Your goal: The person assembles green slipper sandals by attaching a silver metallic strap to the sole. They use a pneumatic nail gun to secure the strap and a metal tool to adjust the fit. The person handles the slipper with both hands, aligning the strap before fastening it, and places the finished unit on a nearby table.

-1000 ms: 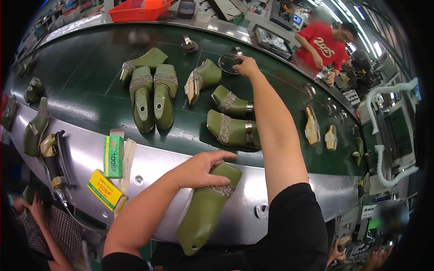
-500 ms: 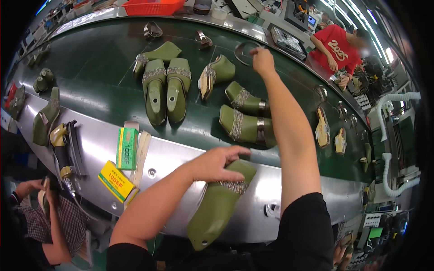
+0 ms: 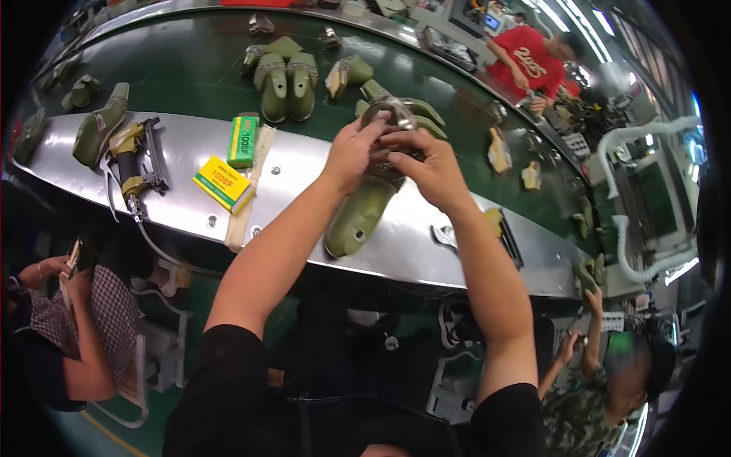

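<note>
A glossy band (image 3: 397, 109) is being gripped from the left by the left hand (image 3: 351, 154), and from the right it is being pinched by the bent fingers and thumb of the right hand (image 3: 435, 166), though the exact finger contact is being blurred; just below, a green foot form (image 3: 361, 216) is being borne on the metal edge of the counter (image 3: 301, 183), its rounded near end tilted toward the wearer, its far end being hidden by the hands; for good handling, it is being judged, the band should be pulled evenly from both sides and held square to the form, with the thumbs kept off the glittery strap (image 3: 391, 180), whose rough surface could be snagged; the form is being shown as smooth, hard and softly shining, with a small hole being framed by its narrow end, while the band is being lit like thin, springy, polished metal or plastic, which cannot be settled; farther out, paired green forms (image 3: 288, 90) are being held up by the dark, sleek belt (image 3: 190, 80); to the left, a green box (image 3: 242, 142) and a yellow box (image 3: 222, 183) are being carried crisp-edged on brushed metal, beside a nail gun (image 3: 130, 163).
</note>
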The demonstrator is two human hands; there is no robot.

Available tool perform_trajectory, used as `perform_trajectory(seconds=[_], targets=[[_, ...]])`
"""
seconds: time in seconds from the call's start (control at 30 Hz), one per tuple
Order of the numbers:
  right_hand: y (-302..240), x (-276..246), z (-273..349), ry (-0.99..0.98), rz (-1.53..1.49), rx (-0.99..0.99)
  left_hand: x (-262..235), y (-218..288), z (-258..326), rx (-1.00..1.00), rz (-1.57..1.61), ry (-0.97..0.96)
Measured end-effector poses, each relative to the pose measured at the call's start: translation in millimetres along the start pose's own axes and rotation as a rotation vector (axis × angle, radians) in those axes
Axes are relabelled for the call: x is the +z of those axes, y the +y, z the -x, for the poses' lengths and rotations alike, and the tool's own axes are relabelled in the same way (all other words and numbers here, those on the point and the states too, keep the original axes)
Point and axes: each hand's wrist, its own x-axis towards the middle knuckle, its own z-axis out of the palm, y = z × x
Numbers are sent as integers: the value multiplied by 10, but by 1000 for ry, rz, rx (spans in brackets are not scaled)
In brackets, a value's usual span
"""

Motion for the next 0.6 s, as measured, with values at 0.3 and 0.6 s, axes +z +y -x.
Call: perform_trajectory(seconds=[0.3,0.6], targets=[[115,68,194,451,-840,73,-25,573,524,-152,-315,22],[540,-443,594,770,-410,70,187,1047,607,29,-256,284]])
